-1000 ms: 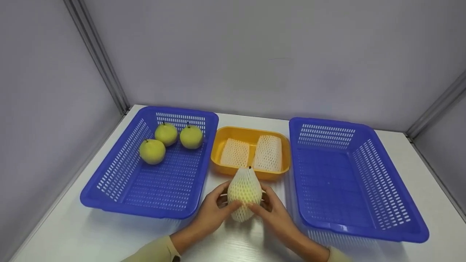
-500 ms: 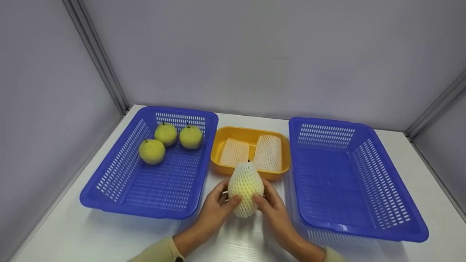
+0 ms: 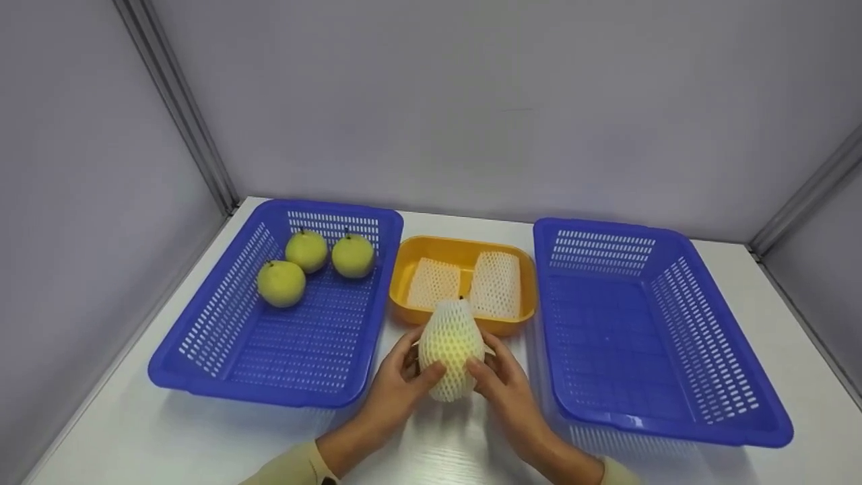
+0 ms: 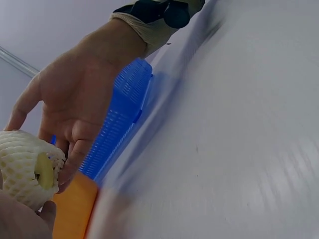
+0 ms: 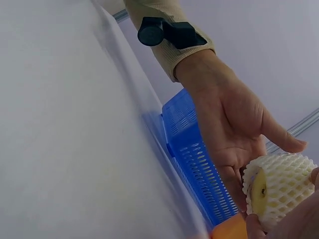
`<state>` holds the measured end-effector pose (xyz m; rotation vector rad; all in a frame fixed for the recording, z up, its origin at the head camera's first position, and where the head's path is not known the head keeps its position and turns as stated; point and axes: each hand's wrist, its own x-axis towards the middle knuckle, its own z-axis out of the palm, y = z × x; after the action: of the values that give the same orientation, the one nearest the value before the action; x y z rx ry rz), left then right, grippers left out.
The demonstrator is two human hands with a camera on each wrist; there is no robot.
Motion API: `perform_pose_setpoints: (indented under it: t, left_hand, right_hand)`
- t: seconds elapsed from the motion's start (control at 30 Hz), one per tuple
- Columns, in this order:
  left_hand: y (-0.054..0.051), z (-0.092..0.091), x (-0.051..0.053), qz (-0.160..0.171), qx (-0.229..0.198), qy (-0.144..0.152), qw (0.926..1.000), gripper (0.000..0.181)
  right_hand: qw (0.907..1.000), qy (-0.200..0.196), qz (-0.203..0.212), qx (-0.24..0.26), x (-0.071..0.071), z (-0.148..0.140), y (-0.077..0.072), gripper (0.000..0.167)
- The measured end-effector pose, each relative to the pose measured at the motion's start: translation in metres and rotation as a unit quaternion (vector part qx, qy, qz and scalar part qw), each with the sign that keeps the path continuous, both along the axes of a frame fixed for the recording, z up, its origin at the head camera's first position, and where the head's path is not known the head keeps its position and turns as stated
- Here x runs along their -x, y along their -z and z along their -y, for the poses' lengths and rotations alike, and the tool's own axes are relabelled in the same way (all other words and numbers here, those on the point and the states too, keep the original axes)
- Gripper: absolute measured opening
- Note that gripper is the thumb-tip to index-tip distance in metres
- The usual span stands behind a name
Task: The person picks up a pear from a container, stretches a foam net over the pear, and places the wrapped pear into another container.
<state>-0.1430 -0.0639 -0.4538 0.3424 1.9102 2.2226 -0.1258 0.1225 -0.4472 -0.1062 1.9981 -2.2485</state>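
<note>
A pear point(image 3: 451, 353) in a white foam net sleeve is held up between both hands, in front of the orange tray. My left hand point(image 3: 397, 387) grips its left side, thumb on the near face and fingers behind. On the other side my right hand point(image 3: 506, 391) holds it the same way. The dark stem pokes out of the sleeve's top. Both wrist views show the pear's yellow bottom point(image 4: 44, 171) through the sleeve's open lower end. Two more foam net sleeves, one on the left point(image 3: 434, 283) and one on the right point(image 3: 495, 284), lie in the orange tray point(image 3: 465, 248).
To the left stands a blue basket point(image 3: 259, 389) with three bare pears point(image 3: 281, 283) toward its back. Another blue basket point(image 3: 606, 337) stands to the right, its bottom bare. All rest on a white table point(image 3: 444, 451) with grey walls behind and at the sides.
Over the last second the hands have raised the sleeved pear slightly, and the thumbs have moved apart to its two sides. In the last half second it has shifted slightly left.
</note>
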Motion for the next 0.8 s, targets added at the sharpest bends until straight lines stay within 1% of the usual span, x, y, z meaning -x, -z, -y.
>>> perform_pose_setpoints:
  t: [0.1,0.17,0.33,0.43,0.53,0.6,0.7,0.8]
  left_hand:
    - [0.0000,0.0017,0.0004,0.013,-0.005,0.014,0.9998,0.081]
    - [-0.0006,0.0030,0.0000,0.020,-0.005,0.016,0.9997,0.076]
    - [-0.0025,0.0047,-0.0012,0.022,-0.007,0.003,0.9997,0.058]
    - [-0.0024,0.0040,-0.0010,0.014,-0.002,-0.012,0.9998,0.054]
    - [-0.0022,0.0029,-0.0016,0.008,0.006,-0.024,0.9997,0.059]
    - [-0.0032,0.0019,-0.0020,0.011,0.012,-0.022,0.9996,0.065]
    - [-0.0053,0.0002,-0.0030,0.028,0.024,-0.004,0.9993,0.076]
    - [-0.0055,-0.0008,-0.0036,0.041,0.030,0.018,0.9986,0.080]
  right_hand:
    - [0.9999,0.001,0.011,0.007,-0.0002,-0.0010,0.0015,0.061]
    - [0.9998,-0.001,0.014,0.012,0.0003,-0.0016,0.0023,0.060]
    - [0.9999,0.003,-0.007,0.012,0.0035,-0.0040,0.0041,0.056]
    - [0.9995,0.006,-0.020,0.022,0.0042,-0.0039,0.0056,0.053]
    - [0.9990,-0.001,-0.024,0.038,0.0035,-0.0030,0.0068,0.051]
    - [0.9988,-0.008,-0.024,0.043,0.0026,-0.0023,0.0066,0.053]
    - [0.9987,-0.018,-0.022,0.042,0.0014,-0.0015,0.0054,0.057]
    - [0.9989,-0.022,-0.018,0.036,-0.0002,-0.0006,0.0052,0.058]
